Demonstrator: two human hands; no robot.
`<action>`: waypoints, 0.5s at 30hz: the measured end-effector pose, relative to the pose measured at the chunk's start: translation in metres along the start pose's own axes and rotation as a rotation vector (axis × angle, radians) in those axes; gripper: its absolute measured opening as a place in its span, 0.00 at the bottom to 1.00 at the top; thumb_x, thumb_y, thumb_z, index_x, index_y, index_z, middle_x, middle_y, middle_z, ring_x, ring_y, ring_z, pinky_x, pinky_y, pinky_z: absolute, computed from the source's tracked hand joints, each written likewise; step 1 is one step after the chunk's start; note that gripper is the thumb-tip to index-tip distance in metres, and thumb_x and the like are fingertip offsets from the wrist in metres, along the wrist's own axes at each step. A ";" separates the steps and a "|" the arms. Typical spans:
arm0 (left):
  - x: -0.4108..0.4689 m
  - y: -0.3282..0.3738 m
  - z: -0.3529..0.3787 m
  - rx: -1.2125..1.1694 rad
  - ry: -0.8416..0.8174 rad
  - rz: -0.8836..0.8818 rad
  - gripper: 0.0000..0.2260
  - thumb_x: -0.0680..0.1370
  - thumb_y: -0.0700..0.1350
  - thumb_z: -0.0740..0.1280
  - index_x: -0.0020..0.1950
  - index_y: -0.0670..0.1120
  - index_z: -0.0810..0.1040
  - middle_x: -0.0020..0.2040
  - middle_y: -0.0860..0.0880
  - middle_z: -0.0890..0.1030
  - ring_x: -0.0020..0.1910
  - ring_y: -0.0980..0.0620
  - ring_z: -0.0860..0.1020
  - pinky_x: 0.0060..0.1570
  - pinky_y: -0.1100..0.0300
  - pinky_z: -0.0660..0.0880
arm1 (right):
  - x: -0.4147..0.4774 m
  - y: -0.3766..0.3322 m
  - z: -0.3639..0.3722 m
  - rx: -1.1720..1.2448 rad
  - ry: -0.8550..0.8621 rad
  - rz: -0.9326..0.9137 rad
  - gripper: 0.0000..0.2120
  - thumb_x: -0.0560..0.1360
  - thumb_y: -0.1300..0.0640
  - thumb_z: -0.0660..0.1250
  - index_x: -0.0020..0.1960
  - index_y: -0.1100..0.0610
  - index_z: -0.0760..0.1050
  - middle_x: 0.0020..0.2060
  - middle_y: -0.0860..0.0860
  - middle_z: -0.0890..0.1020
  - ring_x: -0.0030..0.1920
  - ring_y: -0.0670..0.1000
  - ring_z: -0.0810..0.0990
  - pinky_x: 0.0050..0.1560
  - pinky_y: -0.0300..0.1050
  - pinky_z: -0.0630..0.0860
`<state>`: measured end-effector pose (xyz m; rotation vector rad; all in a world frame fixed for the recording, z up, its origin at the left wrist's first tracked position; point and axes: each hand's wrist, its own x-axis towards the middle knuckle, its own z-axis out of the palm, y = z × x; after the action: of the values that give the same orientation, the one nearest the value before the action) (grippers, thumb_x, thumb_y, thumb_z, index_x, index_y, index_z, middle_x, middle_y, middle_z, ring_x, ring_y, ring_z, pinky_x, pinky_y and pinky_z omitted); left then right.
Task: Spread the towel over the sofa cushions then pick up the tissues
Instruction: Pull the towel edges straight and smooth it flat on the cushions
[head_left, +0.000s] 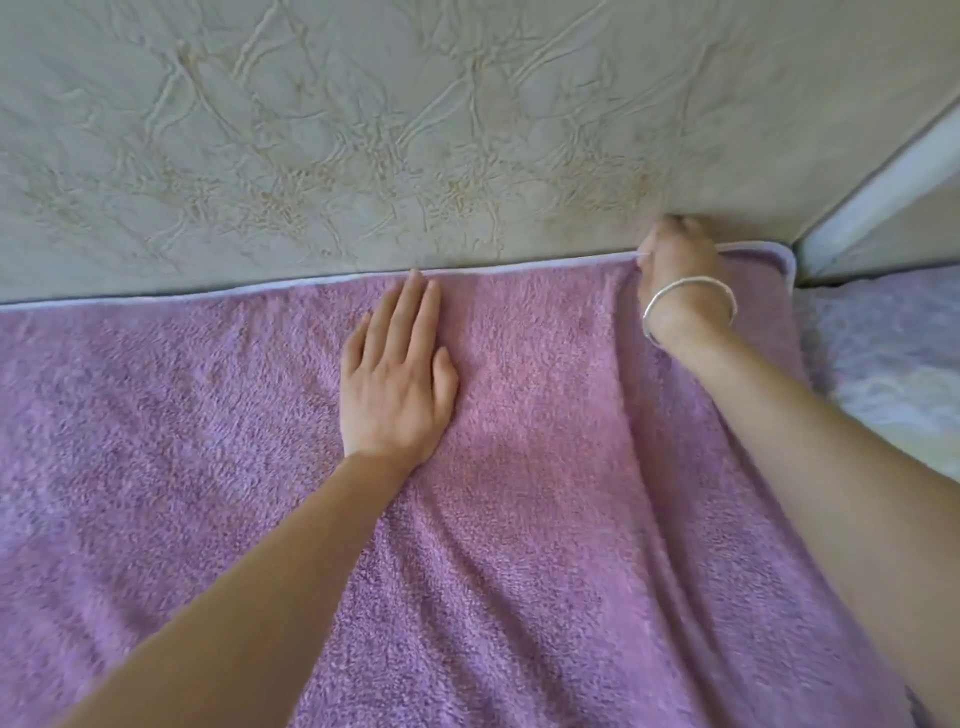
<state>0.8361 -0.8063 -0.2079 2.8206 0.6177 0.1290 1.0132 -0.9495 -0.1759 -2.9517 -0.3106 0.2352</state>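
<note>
A fluffy purple towel (519, 493) lies spread over the sofa seat, its pale hemmed far edge running along the foot of the backrest. My left hand (397, 374) presses flat on the towel with straight fingers pointing at that edge. My right hand (675, 254), a silver bangle on its wrist, grips the towel's far edge near the right corner, fingers curled down at the seam with the backrest. A long fold runs down the towel from under that wrist. No tissues are in view.
The creased grey-green sofa backrest (415, 130) fills the upper half. A pale armrest or side panel (883, 197) slants at the upper right. Beyond the towel's right edge lies a light patterned cover (893, 364).
</note>
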 end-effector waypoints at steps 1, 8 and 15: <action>0.000 0.000 0.001 0.004 -0.007 0.004 0.26 0.75 0.50 0.47 0.72 0.44 0.62 0.73 0.45 0.65 0.71 0.47 0.65 0.67 0.52 0.59 | 0.002 0.000 0.001 -0.003 0.004 0.019 0.13 0.77 0.68 0.56 0.60 0.65 0.71 0.62 0.63 0.72 0.58 0.64 0.76 0.56 0.55 0.72; 0.002 -0.003 0.002 0.014 0.019 0.021 0.25 0.74 0.49 0.48 0.70 0.44 0.66 0.70 0.45 0.70 0.69 0.45 0.68 0.65 0.55 0.55 | -0.002 0.013 -0.001 0.159 0.005 -0.096 0.10 0.77 0.61 0.62 0.54 0.65 0.75 0.57 0.63 0.75 0.56 0.61 0.75 0.55 0.51 0.67; 0.002 0.002 -0.003 0.038 0.006 0.017 0.26 0.75 0.51 0.46 0.70 0.45 0.66 0.70 0.45 0.70 0.70 0.46 0.66 0.66 0.48 0.61 | -0.027 0.053 -0.016 0.044 0.086 -0.118 0.18 0.76 0.62 0.58 0.66 0.57 0.70 0.61 0.61 0.75 0.63 0.59 0.71 0.67 0.47 0.62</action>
<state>0.8380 -0.8070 -0.2045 2.8640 0.6039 0.1301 1.0003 -1.0087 -0.1663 -2.8781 -0.4593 0.0978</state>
